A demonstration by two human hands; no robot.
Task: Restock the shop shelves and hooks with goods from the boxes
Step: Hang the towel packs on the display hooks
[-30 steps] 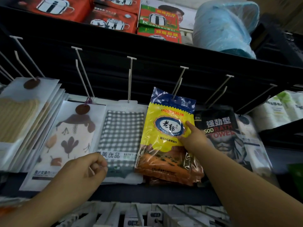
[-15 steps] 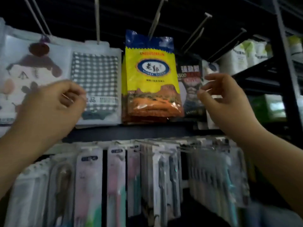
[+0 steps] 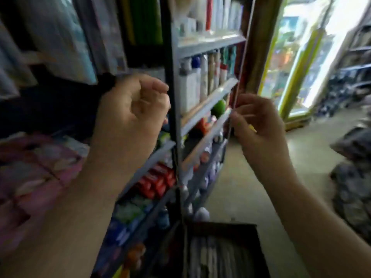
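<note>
At the far left, blurred hanging packets [image 3: 50, 37] fill the upper rack, and below them lie pink packets [image 3: 38, 169] too smeared to read. The left hand [image 3: 130, 115] is raised in front of the black shelf upright [image 3: 170, 117], its back to the camera; its fingers [image 3: 158, 91] are curled loosely inward toward the palm, and no item shows in them.

Just right of that hand, the shelves [image 3: 208, 43] run away from the camera, carrying bottles [image 3: 200, 81] on the upper levels, a green round object [image 3: 217, 108] below them, and red boxes [image 3: 158, 181] with green and blue packs further down.

At the bottom centre, a dark open box [image 3: 222, 251] sits on the floor against the foot of the shelves, holding upright rows of goods too blurred to name. It lies well below both hands, apart from either one.

The right hand [image 3: 259, 125] is raised beside the far end of the shelves, fingers [image 3: 239, 119] bent and gathered; thin pale and yellow streaks cross it, but the blur does not let me tell whether it pinches something.

Further right, the pale floor [image 3: 261, 177] leads to a bright doorway [image 3: 313, 57], and dark patterned bundles [image 3: 357, 177] lie at the right edge.
</note>
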